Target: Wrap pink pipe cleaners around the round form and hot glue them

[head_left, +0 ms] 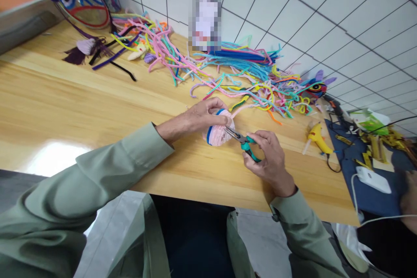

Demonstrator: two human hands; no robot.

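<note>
Above the middle of the wooden table, my left hand (203, 117) grips a rounded bundle of pale pink pipe cleaners (220, 134) with a dark blue band around it. A pink strand sticks out from the bundle toward the upper right. My right hand (269, 156) is closed on the green-and-black handles of needle-nose pliers (246, 145). The metal jaws of the pliers point left and meet the bundle's right side. Whether the jaws clamp a strand is too small to tell. Just behind lies another tool with yellow-and-green handles (240, 103).
Loose coloured pipe cleaners (172, 54) spread along the tiled wall. A phone with a blurred screen (205, 21) leans there. A decorated face mask (81, 2) stands back left. A yellow glue gun (317, 139) and a white power strip (373, 179) lie right, near another person's arm (409, 200).
</note>
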